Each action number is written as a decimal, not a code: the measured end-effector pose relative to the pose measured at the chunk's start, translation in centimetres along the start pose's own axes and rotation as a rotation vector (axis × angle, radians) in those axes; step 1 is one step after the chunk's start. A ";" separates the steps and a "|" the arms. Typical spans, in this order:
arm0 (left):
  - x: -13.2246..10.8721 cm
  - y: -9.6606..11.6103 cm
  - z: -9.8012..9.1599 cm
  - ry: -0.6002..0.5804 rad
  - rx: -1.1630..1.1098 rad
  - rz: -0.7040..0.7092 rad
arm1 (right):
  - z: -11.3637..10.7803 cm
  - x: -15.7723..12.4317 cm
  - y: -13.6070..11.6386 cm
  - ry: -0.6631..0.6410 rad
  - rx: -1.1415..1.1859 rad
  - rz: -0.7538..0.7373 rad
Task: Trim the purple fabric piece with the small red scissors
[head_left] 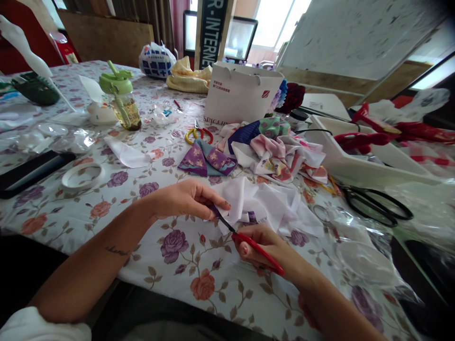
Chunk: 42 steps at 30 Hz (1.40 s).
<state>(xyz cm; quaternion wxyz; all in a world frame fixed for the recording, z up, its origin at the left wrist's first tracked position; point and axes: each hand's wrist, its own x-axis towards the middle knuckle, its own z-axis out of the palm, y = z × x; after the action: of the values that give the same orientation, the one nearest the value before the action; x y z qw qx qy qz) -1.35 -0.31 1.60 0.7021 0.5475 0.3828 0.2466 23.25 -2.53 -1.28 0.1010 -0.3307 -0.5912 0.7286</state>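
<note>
Left hand (183,201): clamped on the edge of a white cloth (261,206), which lies bunched on the floral tabletop (202,303). Right hand (265,248): clamped on red-handled scissors (258,251), blades at the cloth's edge, just beside the left hand.

Red-handled scissors (259,253): blade tip hidden by left hand (183,201) at the white cloth (259,206), grip mostly covered by right hand (258,241). Right forearm (341,310) cut off by bottom edge. Black sign (212,33) cut off at top. Print on white paper bag (241,92) too small to read.
</note>
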 end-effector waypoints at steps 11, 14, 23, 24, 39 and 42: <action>0.1 0.5 0.6 0.082 -0.089 0.010 | 0.0 -0.2 -0.2 0.035 0.006 0.021; 0.1 0.5 0.6 0.072 -0.093 -0.002 | -0.1 -0.2 -0.2 0.019 -0.001 0.001; 0.0 0.2 0.4 0.042 -0.016 0.009 | -0.1 -0.2 -0.1 0.004 -0.017 -0.015; 0.0 0.1 0.4 0.038 -0.014 0.009 | -0.1 -0.2 -0.2 0.003 -0.019 -0.017; 0.1 -0.3 0.4 0.016 0.017 0.052 | -0.1 0.0 0.1 0.002 -0.020 -0.014; 0.0 -0.3 0.3 0.020 0.024 0.054 | 0.1 0.0 0.0 0.004 -0.015 -0.015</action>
<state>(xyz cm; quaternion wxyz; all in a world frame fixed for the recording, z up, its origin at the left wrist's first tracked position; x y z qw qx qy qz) -1.08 -0.54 1.36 0.6849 0.5634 0.3777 0.2663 23.22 -2.58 -1.28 0.1050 -0.3284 -0.5991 0.7226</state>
